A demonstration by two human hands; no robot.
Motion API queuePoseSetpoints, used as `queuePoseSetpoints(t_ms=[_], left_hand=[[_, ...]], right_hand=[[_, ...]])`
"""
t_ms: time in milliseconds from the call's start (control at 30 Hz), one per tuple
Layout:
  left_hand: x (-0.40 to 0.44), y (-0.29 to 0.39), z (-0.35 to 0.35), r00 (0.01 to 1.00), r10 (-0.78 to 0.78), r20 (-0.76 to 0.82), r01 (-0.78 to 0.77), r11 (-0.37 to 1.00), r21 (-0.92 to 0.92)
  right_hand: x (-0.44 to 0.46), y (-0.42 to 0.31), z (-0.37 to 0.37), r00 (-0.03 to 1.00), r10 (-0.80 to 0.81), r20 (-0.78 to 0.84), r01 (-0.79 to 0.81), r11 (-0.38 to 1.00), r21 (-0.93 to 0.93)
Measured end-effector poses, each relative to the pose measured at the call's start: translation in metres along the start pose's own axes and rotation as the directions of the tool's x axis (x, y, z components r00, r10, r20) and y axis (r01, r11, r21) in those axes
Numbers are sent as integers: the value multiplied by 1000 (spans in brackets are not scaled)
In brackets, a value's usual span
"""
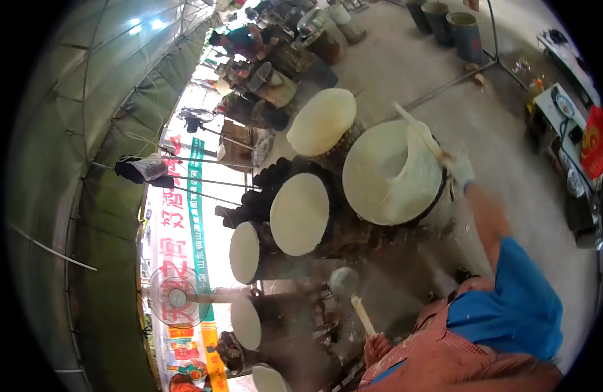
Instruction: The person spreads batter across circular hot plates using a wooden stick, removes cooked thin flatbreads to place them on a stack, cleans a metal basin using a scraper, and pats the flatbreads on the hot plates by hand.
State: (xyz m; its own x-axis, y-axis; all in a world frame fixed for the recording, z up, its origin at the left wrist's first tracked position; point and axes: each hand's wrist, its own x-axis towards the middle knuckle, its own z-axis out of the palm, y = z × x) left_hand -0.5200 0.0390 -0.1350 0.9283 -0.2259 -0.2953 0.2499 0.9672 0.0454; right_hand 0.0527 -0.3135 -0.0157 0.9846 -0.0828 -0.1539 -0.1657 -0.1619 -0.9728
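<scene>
My right hand, in a white glove, reaches over the edge of a large round griddle. Closed, it grips the end of a long pale wooden scraper, slightly blurred. A thin pancake covers the griddle, and its near side is folded and wrinkled by the scraper. Low in the view, my left hand is wrapped round the wooden handle of a metal ladle. The ladle's round bowl points away from me, beside the griddles.
More round pale surfaces stand around, including one beside the large griddle and another behind it. A fan is near the banner. Buckets stand at the top, and a co-worker is farther off.
</scene>
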Motion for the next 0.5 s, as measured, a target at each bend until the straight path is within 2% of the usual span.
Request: queuePoseSetpoints(t_ms=[33, 67, 100, 133, 167, 200, 233, 267, 300, 367, 400, 433, 467, 500], left_hand=[[-12, 23, -86, 998, -23, 57, 10, 976, 220], [-3, 14, -26, 1000, 16, -5, -15, 999, 45], [20, -4, 81, 996, 55, -67, -63, 989, -133], [44, -22, 191, 987, 93, -128, -128, 947, -294], [43, -21, 197, 967, 118, -226, -184, 935, -302], [35, -18, 195, 959, 119, -255, -194, 936, -293], [26, -14, 194, 951, 120, -285, -203, 938, -282], [22, -8, 191, 965, 102, -240, -166, 950, -264], [21, -2, 188, 978, 83, -190, -128, 962, -240], [18, 11, 181, 978, 59, -202, -116, 952, -284], [20, 16, 176, 978, 45, -204, -108, 945, -309], [18, 16, 173, 980, 38, -195, -98, 945, -312], [20, 19, 173, 982, 33, -188, -92, 944, -317], [21, 22, 173, 983, 34, -179, -90, 944, -319]], right_hand=[[-28, 0, 6, 991, 127, 50, -126, 992, -14], [-58, -2, 19, 959, 266, 101, -265, 964, -31], [-71, 1, 36, 986, 65, 150, -47, 991, -122], [-78, 6, 44, 977, -39, 209, 98, 954, -282], [-86, 12, 51, 954, -142, 265, 247, 873, -420], [-87, 14, 38, 986, -102, 135, 156, 855, -494], [-86, 13, 14, 998, 4, 68, 7, 985, -171], [-86, 13, -2, 992, 120, 34, -124, 975, 182], [-92, 17, 3, 986, 160, 40, -165, 950, 264], [-124, 36, 15, 967, 249, 43, -243, 868, 433], [-141, 34, 28, 935, 336, 117, -355, 899, 257], [-155, 50, 53, 960, 254, 120, -281, 889, 363], [-170, 23, 49, 922, 318, 221, -370, 891, 261], [-168, 26, 40, 952, 219, 212, -257, 951, 171]])
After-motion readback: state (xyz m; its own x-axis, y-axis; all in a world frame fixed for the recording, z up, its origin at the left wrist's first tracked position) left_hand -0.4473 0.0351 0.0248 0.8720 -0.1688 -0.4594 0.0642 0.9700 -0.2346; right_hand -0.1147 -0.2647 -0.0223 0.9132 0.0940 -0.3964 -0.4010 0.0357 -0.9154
